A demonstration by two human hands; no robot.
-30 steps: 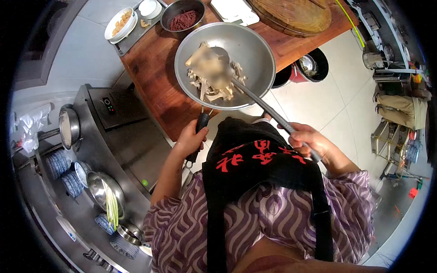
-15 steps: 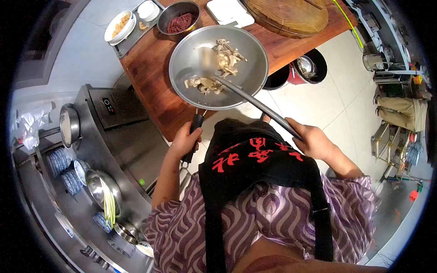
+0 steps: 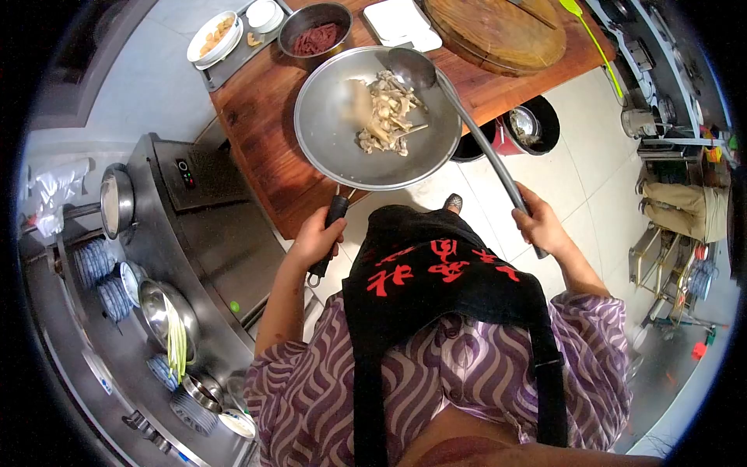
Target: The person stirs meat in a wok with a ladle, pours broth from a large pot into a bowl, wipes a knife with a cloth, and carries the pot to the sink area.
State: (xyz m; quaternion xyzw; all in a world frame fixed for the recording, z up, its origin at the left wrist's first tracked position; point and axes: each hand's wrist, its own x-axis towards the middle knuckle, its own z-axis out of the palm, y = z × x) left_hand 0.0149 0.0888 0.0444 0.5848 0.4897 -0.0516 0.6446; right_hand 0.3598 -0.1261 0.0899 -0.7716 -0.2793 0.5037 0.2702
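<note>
My left hand [image 3: 317, 238] is closed round the black handle [image 3: 338, 208] of a wide grey wok [image 3: 331, 144]. The wok is held over the near edge of the wooden table. Inside it, to the right of the middle, pale brown food pieces [image 3: 395, 113] lie in a heap; I cannot tell what they are. A metal ladle [image 3: 498, 163] has its long handle gripped in my right hand [image 3: 542, 222]. Its dark round bowl rests at the wok's upper right rim, apart from most of the food.
On the wooden table [image 3: 253, 144] stand a bowl of dark red strips [image 3: 315, 39], a white scale-like device [image 3: 398, 25] and a round chopping board [image 3: 498, 35]. Buckets [image 3: 537, 124] are on the floor. A steel counter [image 3: 210, 233] with bowls runs along the left.
The ladle's bowl has moved from the food up to the wok's upper right rim. My right hand has shifted slightly right. The food now lies in one heap.
</note>
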